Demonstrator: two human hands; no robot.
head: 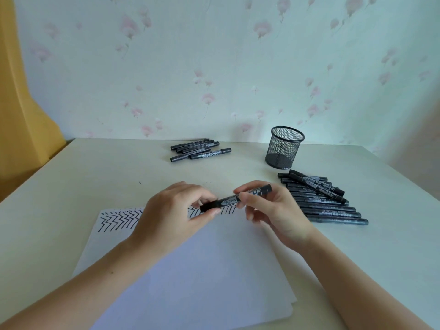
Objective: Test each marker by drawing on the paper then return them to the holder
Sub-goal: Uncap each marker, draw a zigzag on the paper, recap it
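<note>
Marker [235, 198] in both hands, held level above the far edge of the paper [190, 270]: the right hand [269, 210] pinches the barrel between thumb and fingertips, and the left hand [176, 215] clenches the black cap end between thumb and forefinger. Whether the cap is coming off or going back on is not clear from this view; the joint is hidden under the left fingers.

A band of black zigzag strokes [119, 221] runs along the far edge of the sheet, so testing seems well under way. The mesh holder [284, 147] stands at the far right of the table [71, 177] and looks empty, so no marker has been returned to it yet. A large row of markers [323, 201] lies just to the right of the right hand, and a smaller bunch [198, 150] lies at the far middle of the table.

If the cap is coming off, the next move calls for a firm straight pull, then lowering the tip to bare paper near the last strokes. If it is going on, it needs pressing fully home before the marker is set down.
</note>
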